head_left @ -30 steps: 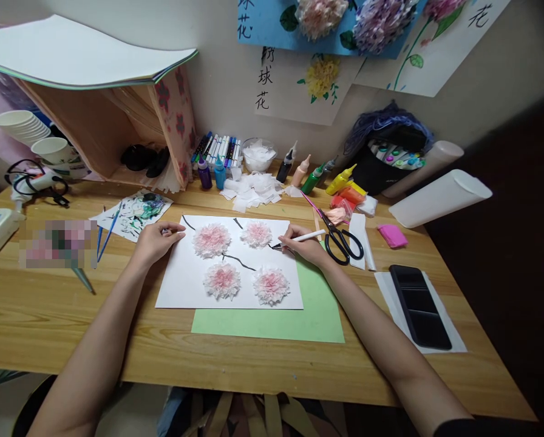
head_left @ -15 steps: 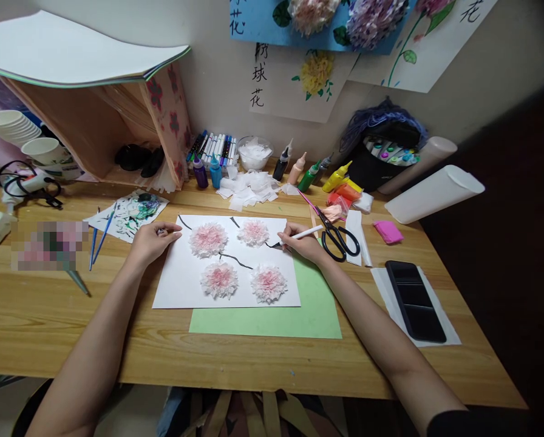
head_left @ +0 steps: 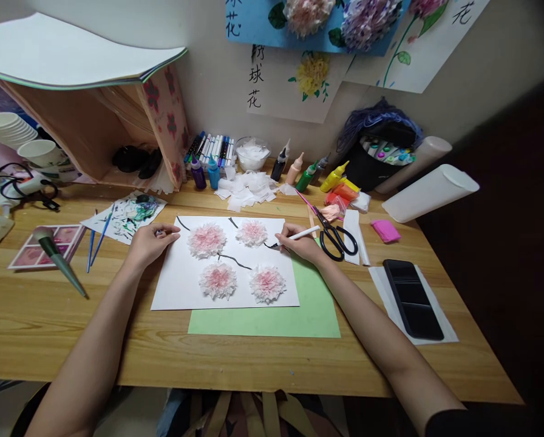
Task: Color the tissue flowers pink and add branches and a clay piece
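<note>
A sheet of white paper (head_left: 176,285) lies flat on the table, bearing pink-and-white paper flowers and dark drawn stems. At its upper left edge, my left hand (head_left: 151,246) has its fingers closed together on the margin. My right hand (head_left: 299,241) is wrapped round a white marker pen (head_left: 305,233), whose back end points up and right. The tip meets a dark line by the sheet's right edge, near the upper right flower (head_left: 252,232). Partly under the white sheet is green paper (head_left: 263,323). Black-handled scissors (head_left: 338,240) rest just right of my right hand.
Several paint bottles (head_left: 278,164) and torn white tissue (head_left: 249,188) line the back. On the left lie a makeup brush (head_left: 62,264) on a pink palette (head_left: 26,252) and thin paintbrushes (head_left: 99,240). A black phone (head_left: 413,300) and pink packet (head_left: 385,230) lie right.
The whole view has shifted slightly left. Both hands keep their places on the paper, with the pen at about the same spot. The brush and palette, blurred out before, now show clearly.
</note>
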A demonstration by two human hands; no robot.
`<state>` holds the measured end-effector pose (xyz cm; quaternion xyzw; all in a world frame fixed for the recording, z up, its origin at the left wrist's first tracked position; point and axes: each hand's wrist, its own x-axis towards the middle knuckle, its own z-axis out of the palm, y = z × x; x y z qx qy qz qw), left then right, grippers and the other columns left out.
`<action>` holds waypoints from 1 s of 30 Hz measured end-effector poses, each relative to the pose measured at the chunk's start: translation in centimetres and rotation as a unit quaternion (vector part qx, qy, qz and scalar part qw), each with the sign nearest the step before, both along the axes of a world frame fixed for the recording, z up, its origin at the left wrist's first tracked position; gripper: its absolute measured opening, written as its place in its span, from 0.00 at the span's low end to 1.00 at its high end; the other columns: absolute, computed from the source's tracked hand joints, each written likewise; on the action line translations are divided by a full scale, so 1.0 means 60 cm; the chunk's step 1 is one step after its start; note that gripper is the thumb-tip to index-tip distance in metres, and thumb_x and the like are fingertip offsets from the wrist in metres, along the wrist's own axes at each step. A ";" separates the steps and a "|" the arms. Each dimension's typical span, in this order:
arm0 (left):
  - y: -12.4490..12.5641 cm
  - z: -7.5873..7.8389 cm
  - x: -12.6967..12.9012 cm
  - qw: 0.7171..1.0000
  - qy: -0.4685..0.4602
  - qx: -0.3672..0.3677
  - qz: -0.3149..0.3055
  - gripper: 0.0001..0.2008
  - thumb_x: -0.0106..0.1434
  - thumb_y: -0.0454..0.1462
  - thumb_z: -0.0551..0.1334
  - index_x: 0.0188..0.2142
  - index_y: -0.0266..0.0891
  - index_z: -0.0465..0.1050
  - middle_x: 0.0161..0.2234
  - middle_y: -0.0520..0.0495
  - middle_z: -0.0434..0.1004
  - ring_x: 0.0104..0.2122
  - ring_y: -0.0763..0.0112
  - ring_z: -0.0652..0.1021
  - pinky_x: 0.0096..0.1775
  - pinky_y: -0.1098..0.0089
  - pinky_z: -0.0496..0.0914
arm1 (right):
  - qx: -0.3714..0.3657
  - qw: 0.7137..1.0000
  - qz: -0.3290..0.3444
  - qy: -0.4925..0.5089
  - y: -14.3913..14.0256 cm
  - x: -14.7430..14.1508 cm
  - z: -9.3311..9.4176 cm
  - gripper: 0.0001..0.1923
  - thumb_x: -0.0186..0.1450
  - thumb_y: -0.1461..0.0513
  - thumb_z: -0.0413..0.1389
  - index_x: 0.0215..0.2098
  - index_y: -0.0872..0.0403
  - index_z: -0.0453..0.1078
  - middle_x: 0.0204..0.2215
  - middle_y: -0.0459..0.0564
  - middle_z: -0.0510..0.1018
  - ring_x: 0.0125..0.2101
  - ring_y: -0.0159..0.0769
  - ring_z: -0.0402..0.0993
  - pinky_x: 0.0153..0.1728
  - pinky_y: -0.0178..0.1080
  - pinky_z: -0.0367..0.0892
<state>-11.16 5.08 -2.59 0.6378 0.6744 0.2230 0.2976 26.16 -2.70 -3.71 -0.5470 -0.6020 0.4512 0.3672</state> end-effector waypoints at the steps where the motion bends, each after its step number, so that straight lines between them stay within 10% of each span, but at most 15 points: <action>1: 0.000 0.000 0.000 1.000 0.003 -0.001 0.001 0.22 0.44 0.50 0.64 0.35 0.39 0.79 0.27 0.48 0.77 0.26 0.69 0.71 0.31 0.71 0.64 | 0.001 1.000 0.003 -0.003 0.000 0.000 0.000 0.17 0.60 0.52 0.56 0.21 0.51 0.60 0.17 0.42 0.71 0.20 0.31 0.68 0.24 0.34 0.59; 30: 0.004 -0.008 -0.005 1.000 0.001 -0.012 0.003 0.22 0.44 0.50 0.64 0.36 0.39 0.78 0.28 0.49 0.76 0.26 0.71 0.70 0.32 0.72 0.63 | 0.020 1.000 -0.019 0.012 0.000 0.010 -0.008 0.16 0.60 0.56 0.56 0.20 0.51 0.58 0.14 0.40 0.69 0.17 0.30 0.67 0.22 0.34 0.61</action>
